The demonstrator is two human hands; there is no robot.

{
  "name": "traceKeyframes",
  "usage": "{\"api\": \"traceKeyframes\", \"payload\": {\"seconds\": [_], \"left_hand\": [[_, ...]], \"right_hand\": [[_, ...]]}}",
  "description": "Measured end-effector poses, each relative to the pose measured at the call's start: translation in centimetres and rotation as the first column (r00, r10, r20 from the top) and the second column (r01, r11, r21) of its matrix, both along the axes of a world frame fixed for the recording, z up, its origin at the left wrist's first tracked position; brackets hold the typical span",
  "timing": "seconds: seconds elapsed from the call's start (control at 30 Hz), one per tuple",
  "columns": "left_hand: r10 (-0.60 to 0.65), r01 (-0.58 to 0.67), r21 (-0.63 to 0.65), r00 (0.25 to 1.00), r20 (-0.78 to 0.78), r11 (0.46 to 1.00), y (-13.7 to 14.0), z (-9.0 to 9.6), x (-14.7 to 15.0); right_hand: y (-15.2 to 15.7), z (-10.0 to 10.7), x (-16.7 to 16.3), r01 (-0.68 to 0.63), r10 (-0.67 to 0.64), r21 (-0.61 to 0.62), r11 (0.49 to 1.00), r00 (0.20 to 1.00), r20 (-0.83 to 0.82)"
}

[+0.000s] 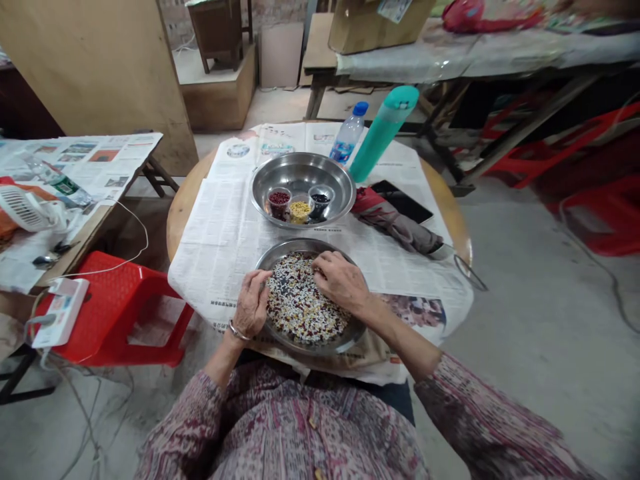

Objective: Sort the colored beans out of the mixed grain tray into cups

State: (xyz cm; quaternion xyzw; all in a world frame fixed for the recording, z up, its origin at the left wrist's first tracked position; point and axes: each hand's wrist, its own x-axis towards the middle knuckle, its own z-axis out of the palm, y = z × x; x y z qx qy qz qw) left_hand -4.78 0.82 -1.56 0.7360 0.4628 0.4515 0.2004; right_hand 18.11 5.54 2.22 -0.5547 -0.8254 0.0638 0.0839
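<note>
A round, shallow metal tray [356, 339] sits on the newspaper in front of me, spread with mixed beans and grains [305, 310] in white, dark red, yellow and black. My left hand [251, 304], with a bracelet at its wrist, is closed over the tray's left rim, its fingertips at the edge of the beans. Over the upper right part of the tray, my right hand [343, 280] has its fingers bent together down at the beans; what lies between the fingertips is hidden. Beyond stands a deeper metal basin [260, 195] holding cups of red beans [279, 201], yellow beans [301, 209] and black beans [319, 202].
Behind the basin on the round table [193, 200] stand a water bottle [349, 133] and a tall teal bottle [383, 133]. To their right lie a folded umbrella [400, 223] and a dark phone [403, 201]. A red stool [117, 307] bearing a power strip [61, 312] is at left.
</note>
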Motion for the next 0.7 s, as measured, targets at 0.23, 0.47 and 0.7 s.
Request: {"api": "traceKeyframes", "payload": {"seconds": [0.23,0.47,0.7], "left_hand": [[-0.024,0.025,0.014,0.997,-0.074,1.0,0.0,0.3,0.0],[-0.02,0.022,0.036,0.998,-0.067,0.999,0.1,0.4,0.0],[-0.022,0.026,0.058,0.997,-0.072,0.998,0.1,0.4,0.1]], "right_hand": [[-2.8,0.3,-2.0,-0.284,0.269,-0.155,0.946,0.957,-0.11],[-6.7,1.2,-0.5,-0.453,0.428,-0.291,0.843,0.891,-0.148],[-4.6,0.9,-1.6,-0.213,0.231,-0.186,0.959,0.969,0.085]]}}
